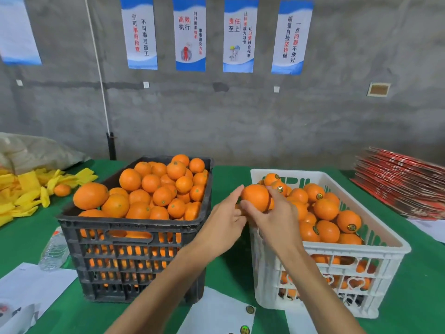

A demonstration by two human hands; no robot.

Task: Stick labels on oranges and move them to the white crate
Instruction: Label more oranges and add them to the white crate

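So the orange (255,197) I'm working on is up in the air, right over the near-left corner of the white crate (390,247), held between both hands. My right hand (277,213) has its fingers curled around the right side and underside, and my left hand (226,213) comes in from the left with fingertips on the skin. Can't see a label on the side facing me, so I honestly can't tell if the sticker is on yet. My guess is I'm either pressing it down or about to.

Holding it right above the crate makes sense, since it only needs a short drop once it's labelled. The labelled oranges (349,220) already piled in there show dark round stickers on top. The black crate (134,227) sits just to the left on the green table (31,239), heaped with unlabelled oranges (149,189), so grabbing the next one is a short reach.

The sticker sheet (216,309) lies at the near edge between the two crates, with a few round labels (250,309) left on it.
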